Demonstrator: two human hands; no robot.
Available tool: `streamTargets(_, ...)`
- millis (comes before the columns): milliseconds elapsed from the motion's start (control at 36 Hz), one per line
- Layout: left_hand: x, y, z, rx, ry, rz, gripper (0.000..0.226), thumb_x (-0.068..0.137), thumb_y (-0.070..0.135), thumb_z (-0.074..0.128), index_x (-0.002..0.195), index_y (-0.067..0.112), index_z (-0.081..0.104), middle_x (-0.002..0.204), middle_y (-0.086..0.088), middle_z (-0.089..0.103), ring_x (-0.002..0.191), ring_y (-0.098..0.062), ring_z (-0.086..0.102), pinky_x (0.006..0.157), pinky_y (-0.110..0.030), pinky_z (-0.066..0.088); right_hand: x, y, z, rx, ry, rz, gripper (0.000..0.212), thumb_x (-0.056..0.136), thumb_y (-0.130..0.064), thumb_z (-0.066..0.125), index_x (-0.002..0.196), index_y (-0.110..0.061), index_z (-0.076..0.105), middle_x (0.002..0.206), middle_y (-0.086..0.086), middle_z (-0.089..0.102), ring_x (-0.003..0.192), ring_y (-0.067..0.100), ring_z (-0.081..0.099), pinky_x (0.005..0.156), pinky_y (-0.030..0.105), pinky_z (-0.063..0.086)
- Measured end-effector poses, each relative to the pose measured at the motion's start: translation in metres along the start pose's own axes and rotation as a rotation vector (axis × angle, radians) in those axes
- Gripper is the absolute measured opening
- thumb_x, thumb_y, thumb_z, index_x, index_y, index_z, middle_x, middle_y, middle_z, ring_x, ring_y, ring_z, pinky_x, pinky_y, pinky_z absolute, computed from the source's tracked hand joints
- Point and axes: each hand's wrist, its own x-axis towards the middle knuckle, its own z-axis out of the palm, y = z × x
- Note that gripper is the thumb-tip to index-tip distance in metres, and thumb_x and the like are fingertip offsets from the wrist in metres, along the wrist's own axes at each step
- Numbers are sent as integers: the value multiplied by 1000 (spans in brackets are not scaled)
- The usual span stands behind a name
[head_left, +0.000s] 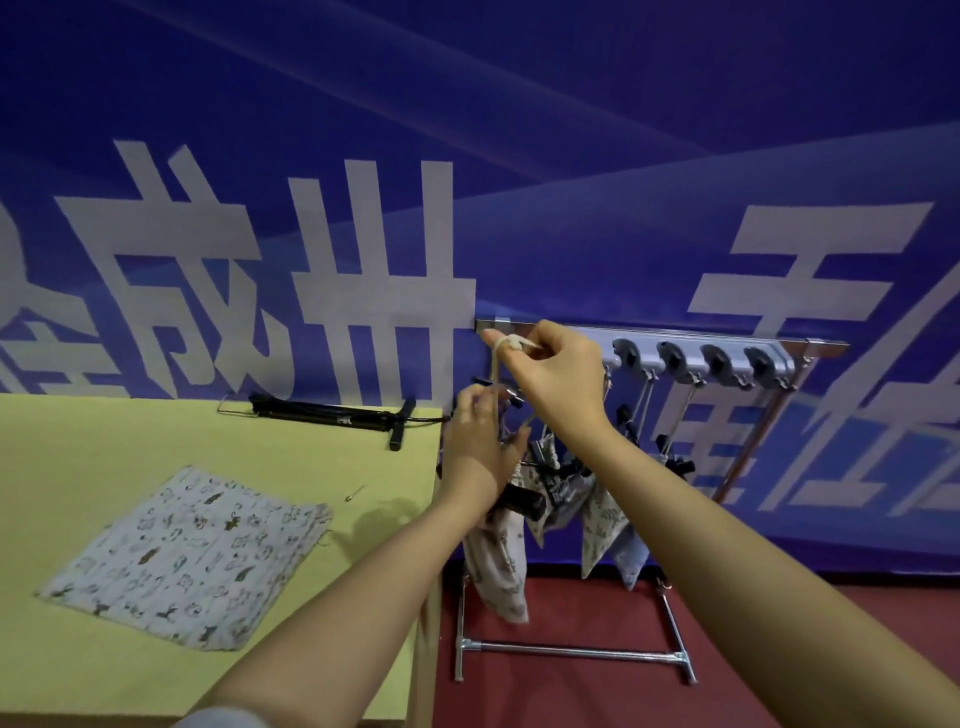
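A metal rack (571, 649) stands on the red floor beside the table, with a grey holder strip (696, 358) of round clips across its top. Folded umbrellas (602, 519) with patterned fabric hang from it by cords. My right hand (550, 374) is raised at the strip's left end and pinches a beige cord loop (506, 345). Just below it, my left hand (478, 441) is curled around a black umbrella part; exactly what it grips is hidden. A pale patterned umbrella (496, 566) hangs under my left wrist.
The yellow table (78, 467) fills the left. On it lie a patterned cloth pouch (192, 556), a black folded tripod-like tool (332, 413) near the wall and a small pin (355, 492). A blue banner wall (467, 156) stands behind everything.
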Motion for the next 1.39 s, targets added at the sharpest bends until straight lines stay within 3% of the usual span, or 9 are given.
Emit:
streamTargets(111, 9, -5, 4, 91, -101, 80, 27, 94, 37, 49, 113, 21, 61, 142, 6, 36, 130, -19, 32, 105, -34, 19, 3, 6, 2, -69, 33, -118, 50, 76, -59, 60, 55, -19, 38, 49, -3, 42, 49, 17, 41, 51, 38, 40)
streamTargets(250, 17, -16, 9, 208, -247, 101, 32, 95, 40, 44, 101, 21, 69, 148, 14, 31, 138, -16, 18, 108, -35, 11, 12, 17, 5, -151, 68, -231, 48, 78, -50, 67, 59, -17, 38, 53, -3, 39, 49, 15, 35, 47, 31, 33)
streamTargets(444, 24, -29, 14, 113, -303, 5, 29, 92, 41, 50, 103, 19, 65, 125, 17, 53, 131, -10, 28, 101, -30, 8, 24, 20, 7, -254, 2, -346, 46, 75, -37, 76, 62, -18, 37, 54, -5, 36, 47, 14, 32, 47, 16, 21)
streamTargets(583, 30, -33, 18, 197, -380, -34, 33, 94, 46, 44, 111, 22, 59, 123, 11, 52, 125, -17, 34, 103, -34, 17, 27, 29, 13, -257, -6, -248, 47, 76, -39, 77, 62, -13, 40, 51, -9, 32, 47, 13, 31, 46, 26, 28)
streamTargets(778, 28, -32, 26, 269, -455, -37, 37, 95, 50, 38, 113, 26, 60, 143, 15, 34, 143, -27, 7, 114, -43, 11, 27, 46, 11, -440, -45, -183, 48, 79, -55, 61, 65, -17, 37, 54, -12, 27, 50, 16, 35, 46, 23, 17)
streamTargets(972, 18, -42, 39, 256, -325, 21, 40, 96, 51, 33, 110, 30, 63, 140, 9, 40, 120, -29, 33, 100, -39, 25, 0, 83, 3, -442, -129, 9, 48, 82, -49, 67, 61, -21, 33, 64, 2, 52, 60, 26, 51, 51, 31, 31)
streamTargets(1111, 15, -25, 48, 389, -351, 81, 52, 92, 60, 37, 111, 18, 62, 126, 0, 47, 103, -27, 57, 89, -38, 41, -9, 105, -15, -498, -187, 81, 48, 82, -48, 67, 60, -20, 35, 58, -7, 39, 57, 20, 45, 49, 30, 25)
streamTargets(1250, 11, 7, 67, 526, -284, 169, 58, 92, 60, 33, 126, 19, 54, 135, -1, 41, 112, -31, 46, 92, -39, 34, -11, 129, -40, -501, -213, 76, 49, 81, -50, 67, 60, -14, 41, 61, -1, 45, 58, 22, 47, 46, 30, 27)
streamTargets(1389, 12, 47, 93, 506, -280, 248, 47, 97, 48, 33, 122, 15, 55, 119, -1, 55, 112, -27, 44, 93, -37, 28, -15, 157, -76, -504, -317, 92, 42, 82, -32, 68, 58, -24, 34, 58, -8, 34, 57, 17, 38, 48, 28, 23)
